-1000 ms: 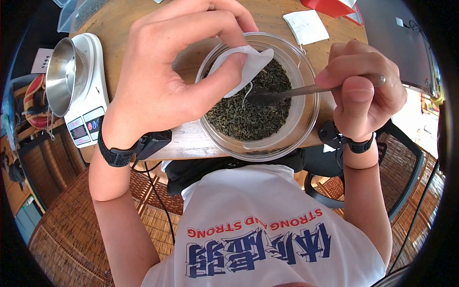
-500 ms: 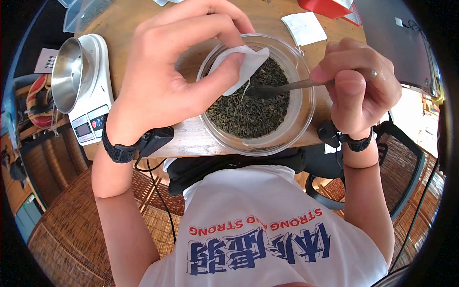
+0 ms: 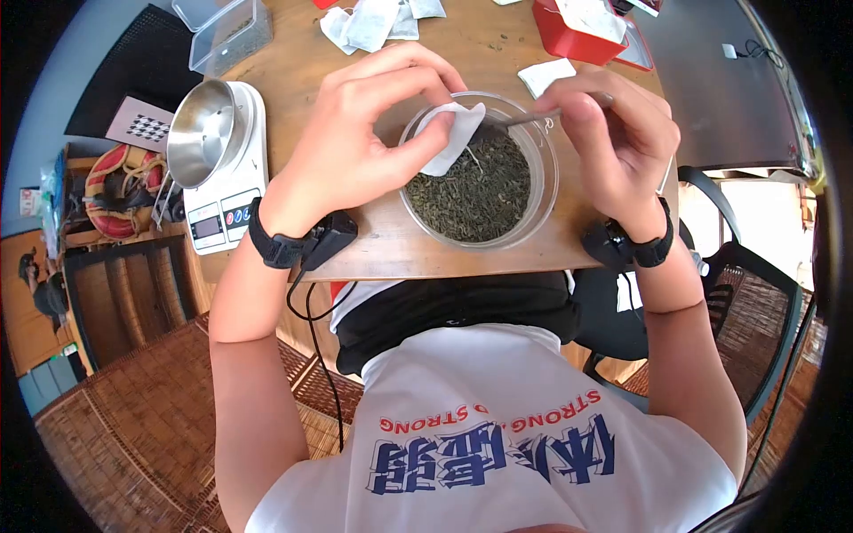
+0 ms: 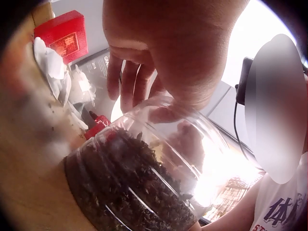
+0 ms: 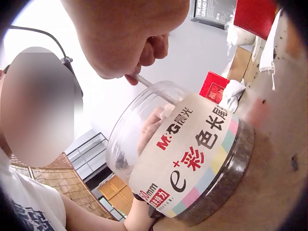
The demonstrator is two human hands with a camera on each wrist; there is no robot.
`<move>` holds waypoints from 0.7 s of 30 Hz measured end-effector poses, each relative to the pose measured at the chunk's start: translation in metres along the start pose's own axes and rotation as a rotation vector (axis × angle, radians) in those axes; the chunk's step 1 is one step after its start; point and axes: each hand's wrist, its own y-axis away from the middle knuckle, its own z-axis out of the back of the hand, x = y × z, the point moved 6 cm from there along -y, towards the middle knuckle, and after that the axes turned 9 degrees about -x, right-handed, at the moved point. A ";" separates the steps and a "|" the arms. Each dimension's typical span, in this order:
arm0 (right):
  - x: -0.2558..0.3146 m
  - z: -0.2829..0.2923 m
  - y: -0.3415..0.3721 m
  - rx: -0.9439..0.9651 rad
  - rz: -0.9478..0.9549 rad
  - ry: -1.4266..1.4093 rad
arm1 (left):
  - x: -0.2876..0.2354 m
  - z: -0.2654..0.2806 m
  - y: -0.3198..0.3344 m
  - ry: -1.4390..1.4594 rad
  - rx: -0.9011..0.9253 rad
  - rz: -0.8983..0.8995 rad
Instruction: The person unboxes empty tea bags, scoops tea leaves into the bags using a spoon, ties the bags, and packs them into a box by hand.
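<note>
My left hand [image 3: 351, 133] pinches a white tea bag [image 3: 451, 142] between thumb and fingers, over a clear plastic tub [image 3: 548, 182]. A short string dangles from the bag. Dark dried tea leaves [image 3: 480, 202] fill the tub's lower part. From the other side, my right hand [image 3: 622, 147] grips the handle of a metal spoon [image 3: 526, 118]. The spoon's dark end lies right beside the bag's mouth, above the leaves. In the right wrist view, a printed label [image 5: 192, 149] wraps the tub, and the spoon's handle slants down over its rim.
A kitchen scale [image 3: 233, 191] bearing a steel pan [image 3: 201, 133] stands at left. Beyond the tub lie several white tea bags [image 3: 371, 25], another white bag [image 3: 546, 76], a red box [image 3: 569, 40] and a clear bin [image 3: 233, 44]. The wooden table's front edge [image 3: 391, 277] is near my body.
The spoon's end has moved from low over the leaves up to the bag's mouth, as my right hand shifted inward. My left hand keeps its pinch. The head view now takes in more table.
</note>
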 end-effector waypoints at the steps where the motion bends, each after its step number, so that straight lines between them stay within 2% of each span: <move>1: -0.001 -0.001 0.000 -0.005 0.040 0.018 | 0.000 0.000 0.000 0.001 0.005 -0.004; 5: -0.008 -0.008 -0.002 0.063 0.077 0.064 | 0.001 -0.001 0.000 -0.003 0.011 -0.025; 10: -0.017 -0.014 0.000 0.059 -0.008 0.009 | 0.000 -0.001 0.001 -0.014 0.001 -0.040; 12: -0.028 -0.016 0.005 0.067 -0.168 -0.068 | 0.001 -0.001 0.001 -0.023 -0.003 -0.048; 19: -0.041 -0.022 0.009 0.077 -0.431 -0.162 | 0.003 -0.001 0.003 0.010 -0.017 -0.011; 21: -0.043 -0.024 0.011 0.150 -0.541 -0.191 | 0.003 -0.002 0.004 0.031 -0.018 0.005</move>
